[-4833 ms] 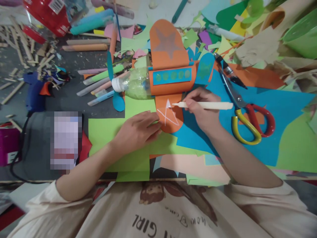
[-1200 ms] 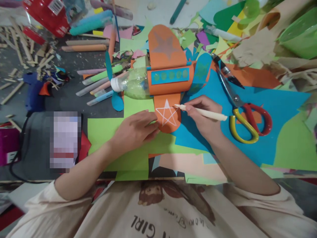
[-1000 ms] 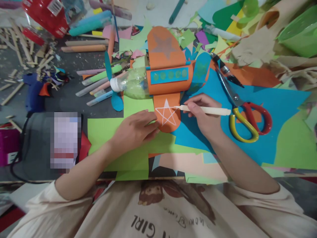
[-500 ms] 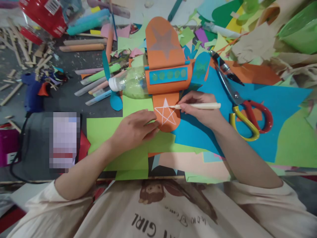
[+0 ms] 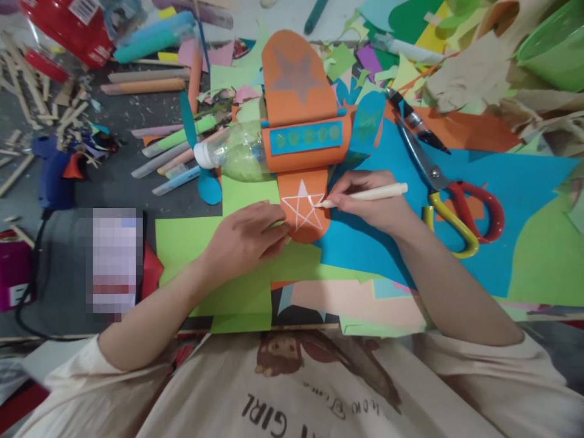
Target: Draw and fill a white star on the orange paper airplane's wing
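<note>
My right hand (image 5: pixel 367 198) pinches a white marker (image 5: pixel 378 192), its tip on a white star outline (image 5: pixel 302 210). The star's top point is filled in, with a white patch beside it. It is drawn on the near orange paper wing (image 5: pixel 314 234) of a toy plane made from a clear plastic bottle (image 5: pixel 241 152). My left hand (image 5: pixel 249 234) lies flat with fingers out, its fingertips at the wing's left edge. The far wing (image 5: pixel 296 67) bears a grey star. A blue strip with green dots (image 5: pixel 306 137) runs along the orange body. A teal paper propeller (image 5: pixel 210 185) sits by the white cap.
Scissors with red and yellow handles (image 5: pixel 465 219) and a black-tipped pen (image 5: pixel 417 121) lie to the right on blue paper (image 5: pixel 493 261). At left are a blue glue gun (image 5: pixel 52 173), a phone (image 5: pixel 114 261), wooden sticks (image 5: pixel 27 79) and several markers (image 5: pixel 150 88). Paper scraps surround the plane.
The marker tip has moved slightly right and down from the star's top point, and more white shows along its right arm. My left hand stays at the wing's edge.
</note>
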`<state>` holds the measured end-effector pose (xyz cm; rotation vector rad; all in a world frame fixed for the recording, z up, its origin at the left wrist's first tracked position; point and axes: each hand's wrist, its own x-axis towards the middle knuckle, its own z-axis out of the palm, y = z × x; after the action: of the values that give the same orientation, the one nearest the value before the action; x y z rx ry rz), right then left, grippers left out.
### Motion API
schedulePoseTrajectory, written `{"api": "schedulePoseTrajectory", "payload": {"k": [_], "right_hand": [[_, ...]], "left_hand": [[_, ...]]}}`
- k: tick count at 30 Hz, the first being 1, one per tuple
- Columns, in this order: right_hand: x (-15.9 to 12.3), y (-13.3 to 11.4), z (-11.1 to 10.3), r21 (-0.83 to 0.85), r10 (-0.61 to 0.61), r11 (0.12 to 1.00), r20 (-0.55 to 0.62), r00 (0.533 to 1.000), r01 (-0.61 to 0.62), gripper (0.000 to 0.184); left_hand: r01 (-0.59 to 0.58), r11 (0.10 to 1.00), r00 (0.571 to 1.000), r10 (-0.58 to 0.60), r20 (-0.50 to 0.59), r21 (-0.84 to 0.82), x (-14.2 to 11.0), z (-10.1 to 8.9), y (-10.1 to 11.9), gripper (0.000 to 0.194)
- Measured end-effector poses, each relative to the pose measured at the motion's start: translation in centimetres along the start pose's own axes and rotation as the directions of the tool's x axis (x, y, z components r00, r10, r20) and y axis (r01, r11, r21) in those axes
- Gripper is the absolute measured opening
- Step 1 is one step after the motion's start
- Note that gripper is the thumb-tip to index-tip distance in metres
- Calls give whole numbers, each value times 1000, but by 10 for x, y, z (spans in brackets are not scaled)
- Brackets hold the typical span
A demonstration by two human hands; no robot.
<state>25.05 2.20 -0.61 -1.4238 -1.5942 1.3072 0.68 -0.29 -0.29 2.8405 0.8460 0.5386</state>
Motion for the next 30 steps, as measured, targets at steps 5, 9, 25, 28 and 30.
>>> {"api": "schedulePoseTrajectory", "payload": {"k": [5,9,25,28,30], "right_hand": [[0,5,4,45,-38,998,-104,994,43,19],[-1,3,5,-11,-49,999,-82,995,48,20],[0,1,3,-8,-30,1000,-73,997,30,15],[0,1,2,-35,-38,999,-51,998,36,13],[0,2,1,-31,-32,999,-45,998,31,13]], "left_hand": [[-14,1000,1000,14,-9,4,0,0,0,18],[-13,1000,1000,13,-6,-3,1,0,-1,17],[-21,999,999,22,-28,32,2,-1,0,19],[-25,999,999,26,-39,28,2,-1,0,20],[-15,1000,1000,16,-20,24,2,-1,0,20]]}}
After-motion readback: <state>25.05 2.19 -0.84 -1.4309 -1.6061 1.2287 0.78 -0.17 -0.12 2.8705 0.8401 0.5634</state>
